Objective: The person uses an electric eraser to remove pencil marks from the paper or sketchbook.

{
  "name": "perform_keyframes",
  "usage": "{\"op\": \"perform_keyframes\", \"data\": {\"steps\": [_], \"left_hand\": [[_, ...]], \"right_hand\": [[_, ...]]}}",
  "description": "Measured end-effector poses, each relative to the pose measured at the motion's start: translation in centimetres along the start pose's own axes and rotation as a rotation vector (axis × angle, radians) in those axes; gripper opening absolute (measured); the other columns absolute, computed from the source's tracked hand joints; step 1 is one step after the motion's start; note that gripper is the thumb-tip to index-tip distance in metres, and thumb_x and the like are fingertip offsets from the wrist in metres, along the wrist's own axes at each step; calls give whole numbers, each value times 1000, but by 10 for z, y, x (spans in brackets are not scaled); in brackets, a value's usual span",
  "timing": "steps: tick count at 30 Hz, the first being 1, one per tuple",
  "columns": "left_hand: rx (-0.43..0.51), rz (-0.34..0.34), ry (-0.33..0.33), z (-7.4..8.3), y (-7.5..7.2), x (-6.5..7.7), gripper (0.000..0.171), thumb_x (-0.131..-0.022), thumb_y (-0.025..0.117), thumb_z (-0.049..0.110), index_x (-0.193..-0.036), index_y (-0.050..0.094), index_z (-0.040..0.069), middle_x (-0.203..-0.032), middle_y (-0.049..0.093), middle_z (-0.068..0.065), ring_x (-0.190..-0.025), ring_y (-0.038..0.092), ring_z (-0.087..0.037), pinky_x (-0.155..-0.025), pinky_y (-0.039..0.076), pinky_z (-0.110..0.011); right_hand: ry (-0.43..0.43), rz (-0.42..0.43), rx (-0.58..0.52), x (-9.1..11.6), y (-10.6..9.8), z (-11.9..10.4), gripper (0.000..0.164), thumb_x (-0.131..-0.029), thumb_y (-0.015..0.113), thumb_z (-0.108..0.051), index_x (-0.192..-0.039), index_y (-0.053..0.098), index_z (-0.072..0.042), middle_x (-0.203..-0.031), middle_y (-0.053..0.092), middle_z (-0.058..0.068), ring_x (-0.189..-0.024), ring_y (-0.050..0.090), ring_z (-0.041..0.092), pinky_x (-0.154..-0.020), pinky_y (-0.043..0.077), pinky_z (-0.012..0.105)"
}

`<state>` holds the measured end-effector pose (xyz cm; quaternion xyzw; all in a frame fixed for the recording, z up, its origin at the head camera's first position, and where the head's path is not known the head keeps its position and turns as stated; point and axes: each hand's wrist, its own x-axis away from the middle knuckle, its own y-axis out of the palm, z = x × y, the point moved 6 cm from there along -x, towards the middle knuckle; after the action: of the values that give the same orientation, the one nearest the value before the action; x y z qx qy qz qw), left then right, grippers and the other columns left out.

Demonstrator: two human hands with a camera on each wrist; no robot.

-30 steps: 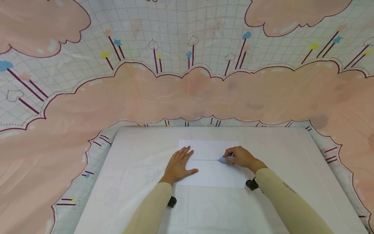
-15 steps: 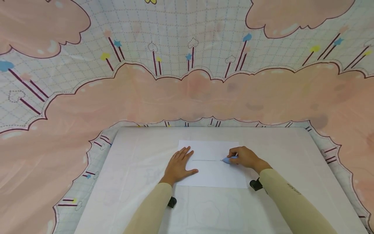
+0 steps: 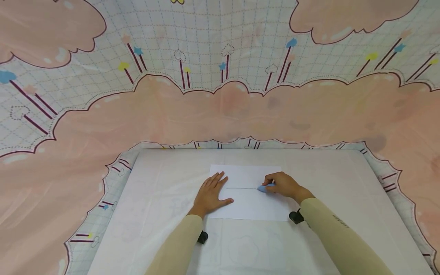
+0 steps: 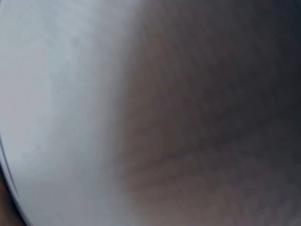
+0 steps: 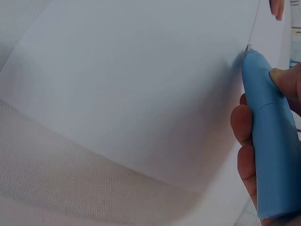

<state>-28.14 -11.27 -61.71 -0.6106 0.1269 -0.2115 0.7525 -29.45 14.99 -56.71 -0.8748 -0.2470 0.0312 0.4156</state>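
Note:
A sheet of white paper lies on the table, with a thin dark straight line across its middle. My left hand rests flat on the paper's left side, fingers spread. My right hand grips a thick blue electric eraser, thumb on its upper side and fingers curled underneath. In the right wrist view, its small pale tip is at the line, and the left fingertips show at the top right. The left wrist view is blurred and does not show the hand's fingers.
A white-covered table extends around the paper. Behind it hangs a patterned cloth with peach clouds and a grid. Black wrist cameras sit under both sleeves, the right one just off the paper's edge.
My right hand with the electric eraser moved slightly right, then back left along the line to about where it started. My left hand has stayed in place on the paper.

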Motion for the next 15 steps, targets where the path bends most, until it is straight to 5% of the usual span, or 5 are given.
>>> {"op": "perform_keyframes", "data": {"steps": [15], "left_hand": [[10,-4,1,0,0,0,93,-84,47,78,-157,28,23,-166,14,4,-153,11,-18,-124,14,-40]], "right_hand": [[27,-4,35,-2,3,-14,5,-87,72,-14,-84,70,-18,-96,73,-4,-90,62,14,-82,53,37]]}}
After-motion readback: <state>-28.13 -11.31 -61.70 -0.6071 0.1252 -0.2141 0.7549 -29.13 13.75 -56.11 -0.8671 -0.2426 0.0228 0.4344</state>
